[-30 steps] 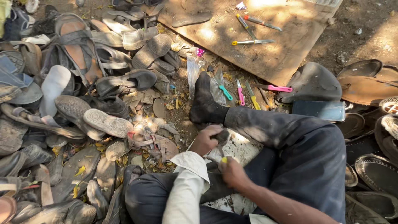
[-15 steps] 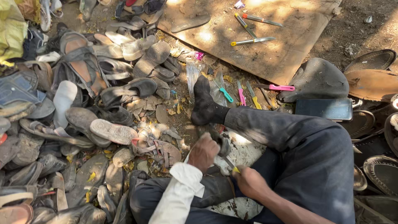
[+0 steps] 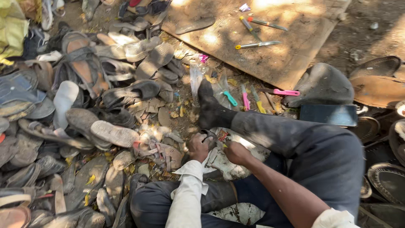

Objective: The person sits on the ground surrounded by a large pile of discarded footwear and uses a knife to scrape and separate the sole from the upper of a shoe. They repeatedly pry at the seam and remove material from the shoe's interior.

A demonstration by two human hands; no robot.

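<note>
A person sits on the ground among worn shoes, both hands busy with a small dark piece on a white sheet.

The left hand (image 3: 197, 145) has its fingers curled shut on a small dark piece (image 3: 209, 136), seemingly a bit of sole or strap; the right hand (image 3: 237, 153) is closed just beside it, and whether it holds a small tool cannot be told; both rest over a white sheet (image 3: 228, 162) spread between the person's legs, near the black sock (image 3: 211, 109); a heap of old sandals (image 3: 84, 109) lies to the left; coloured-handled tools (image 3: 247, 98) lie beyond the foot, more on a wooden board (image 3: 291, 50); the step in hand looks like trimming or fixing the piece; any further work on it calls for a steady grip and close, small motions.
</note>
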